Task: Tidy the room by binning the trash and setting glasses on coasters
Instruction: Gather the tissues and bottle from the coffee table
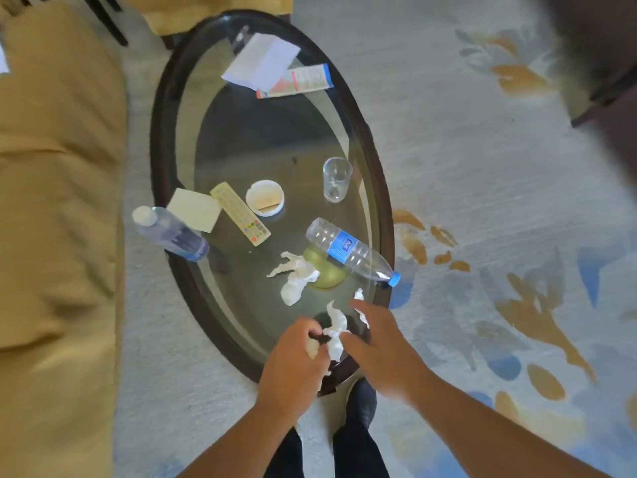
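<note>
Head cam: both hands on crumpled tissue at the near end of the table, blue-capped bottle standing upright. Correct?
Not quite. In the head view the blue-capped bottle lies on its side, not upright. The rest holds: the left hand and right hand are both on crumpled tissue at the near end of the table.

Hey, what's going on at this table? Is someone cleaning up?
A person stands at the near end of an oval glass table, gathering crumpled tissue. The left hand grips a wad of it. The right hand is on the same tissue, but blur hides whether it grips. A second tissue and an empty bottle lie further along. The drinking glass stands off any coaster.
</note>
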### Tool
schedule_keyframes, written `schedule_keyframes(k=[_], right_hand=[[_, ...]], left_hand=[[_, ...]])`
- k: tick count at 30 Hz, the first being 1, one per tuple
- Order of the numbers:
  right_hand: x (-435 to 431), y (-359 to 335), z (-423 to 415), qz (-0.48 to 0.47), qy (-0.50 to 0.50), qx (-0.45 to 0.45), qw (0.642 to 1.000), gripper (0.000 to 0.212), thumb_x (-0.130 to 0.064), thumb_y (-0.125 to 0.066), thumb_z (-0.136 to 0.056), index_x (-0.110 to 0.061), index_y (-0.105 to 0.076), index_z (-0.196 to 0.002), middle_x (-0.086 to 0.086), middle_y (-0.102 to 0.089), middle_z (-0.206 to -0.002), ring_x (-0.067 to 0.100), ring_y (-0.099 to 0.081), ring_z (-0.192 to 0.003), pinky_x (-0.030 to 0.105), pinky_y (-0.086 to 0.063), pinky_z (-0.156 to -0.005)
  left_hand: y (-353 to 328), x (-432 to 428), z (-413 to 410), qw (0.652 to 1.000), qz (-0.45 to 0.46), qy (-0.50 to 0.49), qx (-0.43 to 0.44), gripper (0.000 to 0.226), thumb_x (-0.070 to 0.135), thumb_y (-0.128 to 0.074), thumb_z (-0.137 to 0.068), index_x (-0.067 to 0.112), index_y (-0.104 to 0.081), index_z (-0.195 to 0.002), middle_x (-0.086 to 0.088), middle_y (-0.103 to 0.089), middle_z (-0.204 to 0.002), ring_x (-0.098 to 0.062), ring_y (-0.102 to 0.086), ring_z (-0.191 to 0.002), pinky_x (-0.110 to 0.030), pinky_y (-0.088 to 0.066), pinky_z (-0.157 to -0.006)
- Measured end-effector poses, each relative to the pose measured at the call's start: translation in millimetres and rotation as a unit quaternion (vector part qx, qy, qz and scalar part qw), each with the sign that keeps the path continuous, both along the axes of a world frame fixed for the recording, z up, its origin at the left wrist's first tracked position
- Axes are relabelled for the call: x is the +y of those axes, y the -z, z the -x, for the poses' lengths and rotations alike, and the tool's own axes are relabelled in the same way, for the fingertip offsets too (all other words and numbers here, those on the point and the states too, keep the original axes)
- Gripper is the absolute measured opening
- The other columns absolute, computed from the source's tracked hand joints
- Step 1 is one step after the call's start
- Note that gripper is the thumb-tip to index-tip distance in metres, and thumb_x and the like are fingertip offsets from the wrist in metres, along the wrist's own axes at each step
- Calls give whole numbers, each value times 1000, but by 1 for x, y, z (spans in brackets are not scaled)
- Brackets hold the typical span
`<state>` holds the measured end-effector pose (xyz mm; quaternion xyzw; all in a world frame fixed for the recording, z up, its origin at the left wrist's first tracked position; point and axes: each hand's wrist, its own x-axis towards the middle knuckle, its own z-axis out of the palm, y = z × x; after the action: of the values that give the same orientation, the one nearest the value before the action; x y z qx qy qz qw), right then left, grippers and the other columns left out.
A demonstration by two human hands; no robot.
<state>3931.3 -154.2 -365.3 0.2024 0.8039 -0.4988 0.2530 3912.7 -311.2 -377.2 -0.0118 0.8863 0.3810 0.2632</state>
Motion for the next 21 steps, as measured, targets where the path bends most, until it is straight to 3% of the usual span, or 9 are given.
schedule_keyframes(k=[2, 4, 6, 10, 13, 16, 21], right_hand=[[13, 16, 1, -33, 16, -16, 999, 53, -41, -53, -90, -43, -29, -138, -15, -29, -129, 7, -40, -115, 26, -34, -95], [22, 31, -4, -54, 39, -24, 997, 53, -40, -53, -90, -42, -29, -138, -16, -27, -129, 8, -39, -114, 24, -32, -91], [29, 47, -9, -73, 51, -35, 995, 51, -41, -52, -91, -44, -29, -136, -16, -27, -133, 9, -42, -114, 24, -33, -90], [31, 71, -14, -101, 52, -41, 993, 52, -42, -51, -92, -41, -28, -139, -11, -27, -143, 17, -46, -117, 33, -39, -101], [29, 84, -13, -100, 57, -49, 992, 53, -41, -50, -91, -40, -28, -139, -10, -27, -143, 20, -47, -116, 37, -40, -100], [25, 91, -10, -97, 48, -27, 994, 53, -38, -52, -89, -40, -30, -137, -11, -28, -141, 18, -45, -117, 38, -40, -98], [22, 109, 4, -186, -17, -3, 982, 56, -32, -55, -85, -35, -32, -136, -3, -28, -140, 23, -32, -125, 38, -38, -96]], left_hand=[[26, 3, 2, 995, 42, 89, 17, 22, 28, -54, -90, 40, -46, -107, 14, -50, -105, -3, -61, -80, -17, -49, -66], [56, 10, 3, 977, 89, 184, 53, 36, 25, -55, -89, 37, -42, -121, 7, -42, -115, -7, -57, -79, -17, -46, -61], [82, 19, 6, 960, 115, 245, 77, 47, 22, -57, -88, 38, -39, -129, 3, -37, -128, -12, -59, -82, -17, -42, -59], [122, 30, 9, 932, 135, 322, 94, 49, 14, -54, -85, 35, -41, -127, -1, -24, -143, -24, -59, -88, -33, -50, -64], [140, 25, 9, 908, 165, 371, 105, 34, 11, -53, -83, 27, -49, -113, -3, -28, -139, -24, -54, -85, -33, -45, -58], [147, 17, 12, 902, 172, 381, 110, 13, 17, -53, -88, 18, -51, -101, -3, -42, -116, -22, -51, -86, -30, -42, -58], [134, 7, 24, 945, 118, 285, 104, 10, 14, -55, -82, 16, -46, -85, 2, -43, -88, -22, -49, -75, -30, -38, -60]])
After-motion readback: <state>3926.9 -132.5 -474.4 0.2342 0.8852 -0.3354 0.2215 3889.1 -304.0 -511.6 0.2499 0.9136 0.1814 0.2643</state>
